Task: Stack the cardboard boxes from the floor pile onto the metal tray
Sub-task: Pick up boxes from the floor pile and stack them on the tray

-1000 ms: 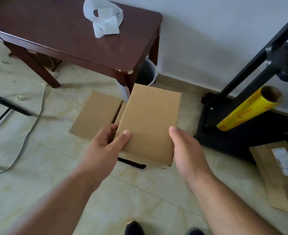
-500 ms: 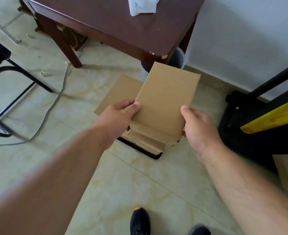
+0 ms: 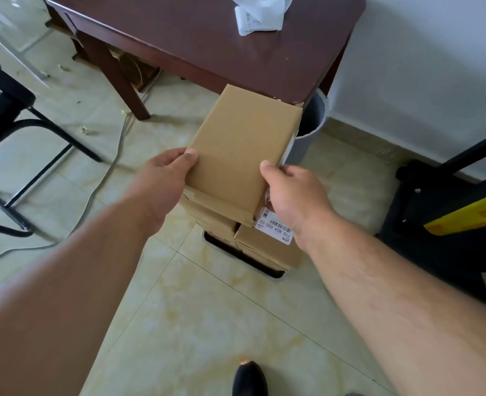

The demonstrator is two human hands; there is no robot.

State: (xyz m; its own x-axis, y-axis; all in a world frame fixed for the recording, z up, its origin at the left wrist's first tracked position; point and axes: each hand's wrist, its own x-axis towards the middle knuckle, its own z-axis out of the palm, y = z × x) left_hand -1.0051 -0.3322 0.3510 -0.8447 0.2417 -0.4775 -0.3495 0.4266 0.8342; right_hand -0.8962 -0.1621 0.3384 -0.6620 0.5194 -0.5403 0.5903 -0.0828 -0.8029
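Observation:
A plain brown cardboard box [image 3: 241, 150] lies flat on top of a stack of cardboard boxes [image 3: 267, 247] in the middle of the head view. My left hand [image 3: 164, 178] grips its near left edge, thumb on the top face. My right hand [image 3: 290, 192] grips its near right corner, thumb on top. A lower box in the stack carries a white barcode label [image 3: 274, 228]. The stack stands on a dark metal tray [image 3: 250, 260], of which only the front rim shows on the floor.
A dark wooden table [image 3: 207, 38] with a white plastic roll [image 3: 259, 12] stands just behind the stack. A grey bin [image 3: 310, 127] sits by the wall. A black chair frame [image 3: 13, 132] and a cable lie left. A black stand [image 3: 447, 218] with a yellow roll [image 3: 470, 212] is right.
The box held in both hands has come down onto the stack. The view has moved closer, and the flat box on the floor behind is now hidden.

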